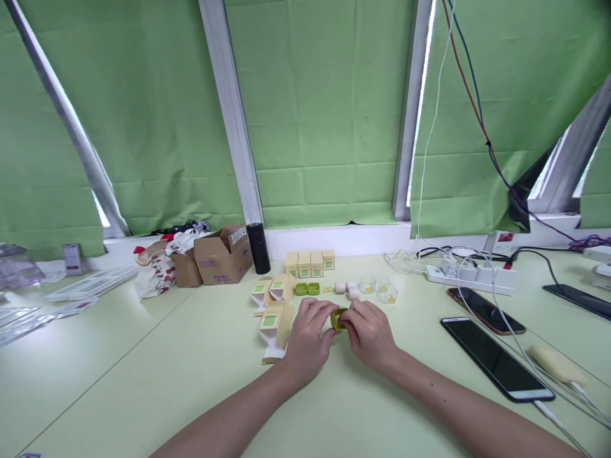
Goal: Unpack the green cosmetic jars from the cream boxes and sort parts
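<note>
Between my two hands is a small olive-green square cup (338, 319). My left hand (308, 331) pinches it from the left, and the fingers of my right hand (370, 332) close on its right rim, partly hiding it. Just beyond stand two more green cups (307, 289), with tiny yellow pieces (327, 289) beside them. Several white cylindrical pieces (340, 287) and several clear domed covers with yellow centres (387, 294) lie further right. Left of my left hand are unfolded cream cartons (275, 321) with green squares; several closed cream boxes (304, 264) stand in a row behind.
A cardboard box (222, 257), a black cylinder (258, 249) and a patterned cloth bag (153, 272) stand at the back left. On the right are a white power strip (468, 280), loose cables, a white-framed phone (496, 357), another phone (485, 310) and a beige oval device (556, 365).
</note>
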`<state>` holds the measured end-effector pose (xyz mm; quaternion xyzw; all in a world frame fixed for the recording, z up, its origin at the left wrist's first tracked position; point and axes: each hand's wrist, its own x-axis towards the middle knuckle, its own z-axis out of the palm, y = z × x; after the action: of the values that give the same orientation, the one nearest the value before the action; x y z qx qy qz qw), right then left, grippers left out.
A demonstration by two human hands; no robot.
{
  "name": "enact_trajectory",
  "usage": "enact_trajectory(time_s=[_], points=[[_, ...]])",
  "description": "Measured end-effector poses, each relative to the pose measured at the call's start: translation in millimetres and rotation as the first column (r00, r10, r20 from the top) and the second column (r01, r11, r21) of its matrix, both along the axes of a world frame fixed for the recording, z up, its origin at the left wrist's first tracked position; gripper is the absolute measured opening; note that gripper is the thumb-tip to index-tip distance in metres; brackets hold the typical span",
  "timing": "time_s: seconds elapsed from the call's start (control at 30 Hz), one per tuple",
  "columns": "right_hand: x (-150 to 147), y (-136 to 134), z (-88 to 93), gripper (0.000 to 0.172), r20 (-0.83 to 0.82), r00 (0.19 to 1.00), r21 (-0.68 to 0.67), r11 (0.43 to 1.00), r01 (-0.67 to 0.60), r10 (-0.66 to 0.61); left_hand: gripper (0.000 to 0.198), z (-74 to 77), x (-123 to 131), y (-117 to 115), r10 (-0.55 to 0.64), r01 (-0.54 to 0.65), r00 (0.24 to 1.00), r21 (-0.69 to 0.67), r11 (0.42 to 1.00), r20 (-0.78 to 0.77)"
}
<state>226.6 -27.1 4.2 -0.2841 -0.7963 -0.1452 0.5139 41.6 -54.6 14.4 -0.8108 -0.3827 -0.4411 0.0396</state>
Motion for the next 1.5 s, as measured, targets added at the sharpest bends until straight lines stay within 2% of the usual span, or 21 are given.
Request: enact_trajectory(time_s=[0.63, 1.03, 1.5], points=[[-1.2, -1.5, 2.9, 0.021, 0.012, 1.000, 0.021, 1.000, 0.003, -0.004, 0.046, 1.0, -0.2, 0.4, 0.037, -0.036, 0.999, -0.038, 0.999, 0.032], [-0.9, 1.1, -1.7, 0.021, 0.027, 1.000, 0.013, 1.000, 0.008, -0.008, 0.045, 0.2, -0.6, 2.0, 0.047, -0.045, 0.998, -0.055, 0.997, 0.033], [-0.8, 0.3, -0.4, 0.021, 0.025, 1.000, 0.018, 1.000, 0.008, -0.008, 0.043, 1.2, 1.4, 0.4, 0.064, -0.051, 0.992, -0.117, 0.992, 0.109]])
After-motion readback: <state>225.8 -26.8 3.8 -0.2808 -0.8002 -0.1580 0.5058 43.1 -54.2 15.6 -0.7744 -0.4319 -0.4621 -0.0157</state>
